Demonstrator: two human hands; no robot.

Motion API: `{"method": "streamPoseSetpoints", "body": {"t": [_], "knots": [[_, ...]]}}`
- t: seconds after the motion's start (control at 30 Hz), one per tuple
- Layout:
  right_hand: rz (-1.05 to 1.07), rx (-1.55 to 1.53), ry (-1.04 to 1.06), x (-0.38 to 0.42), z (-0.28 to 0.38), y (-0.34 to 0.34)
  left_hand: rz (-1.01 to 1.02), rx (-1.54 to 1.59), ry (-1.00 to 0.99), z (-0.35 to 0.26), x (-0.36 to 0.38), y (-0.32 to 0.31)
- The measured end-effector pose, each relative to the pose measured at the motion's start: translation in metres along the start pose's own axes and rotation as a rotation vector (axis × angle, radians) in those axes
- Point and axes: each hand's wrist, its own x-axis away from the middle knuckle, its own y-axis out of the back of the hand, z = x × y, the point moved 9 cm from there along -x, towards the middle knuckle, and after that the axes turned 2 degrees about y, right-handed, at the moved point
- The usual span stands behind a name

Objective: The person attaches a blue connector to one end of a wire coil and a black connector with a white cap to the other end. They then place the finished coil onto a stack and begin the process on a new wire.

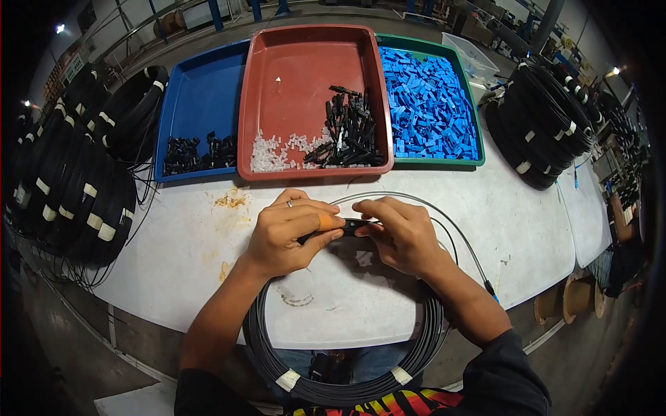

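over the counter (534,256), we are pinching the black connector (352,227) with our left hand (288,236), its long axis running crosswise; our right hand (409,236) is curling its fingers narrowly at the right end, their hold unclear.

A small, slim black piece (352,227) is held roughly level above the desk (527,229). The black cable coil (347,392), bound with pale tape (287,379), overhangs the desk's near edge; one strand arcs right, ending in a black, blue-tipped plug (490,287).
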Motion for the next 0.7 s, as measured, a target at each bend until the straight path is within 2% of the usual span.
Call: {"method": "streamPoseSetpoints", "body": {"t": [0.03,0.07,0.13,0.17,0.3,0.4,0.43,0.47,0.5,0.53,0.6,0.63,0.67,0.7], "knots": [[-0.098,-0.045,-0.01,-0.001,0.002,0.008,-0.02,0.022,0.034,0.001,-0.001,0.0],[-0.098,-0.045,-0.01,-0.001,0.0,0.008,-0.04,0.044,0.067,0.002,-0.001,0.001],[-0.13,-0.04,0.25,0.001,0.017,0.011,-0.042,0.081,0.094,0.004,-0.001,0.0],[-0.117,0.018,0.29,0.002,0.02,0.013,-0.044,0.12,0.122,0.006,0.0,-0.001],[-0.138,0.03,0.323,0.002,0.026,0.017,-0.01,0.159,0.189,0.002,0.001,-0.004],[-0.206,0.025,0.392,0.005,0.035,0.02,0.024,0.136,0.156,-0.008,-0.004,-0.003],[-0.169,-0.045,0.319,0.004,0.029,0.017,0.023,0.136,0.156,-0.004,-0.003,-0.006],[-0.133,-0.112,0.246,0.003,0.023,0.014,0.001,0.107,0.008,-0.01,-0.002,-0.009],[-0.02,-0.332,-0.071,0.006,0.0,0.004,-0.019,0.079,-0.141,-0.02,-0.001,-0.009],[-0.02,-0.332,-0.067,0.006,-0.001,0.005,-0.022,0.076,-0.142,-0.019,-0.002,-0.007],[0.138,-0.556,-0.417,0.015,-0.027,-0.019,0.095,0.046,-0.122,-0.017,-0.003,-0.012],[0.081,-0.376,-0.239,0.006,-0.012,-0.006,0.089,0.042,-0.118,-0.016,-0.001,-0.012],[0.087,-0.378,-0.235,0.004,-0.013,-0.009,0.03,0.125,-0.016,-0.006,0.001,-0.008],[-0.001,-0.297,-0.076,0.001,-0.002,-0.003,-0.025,0.211,0.085,0.003,0.004,-0.005]]}}
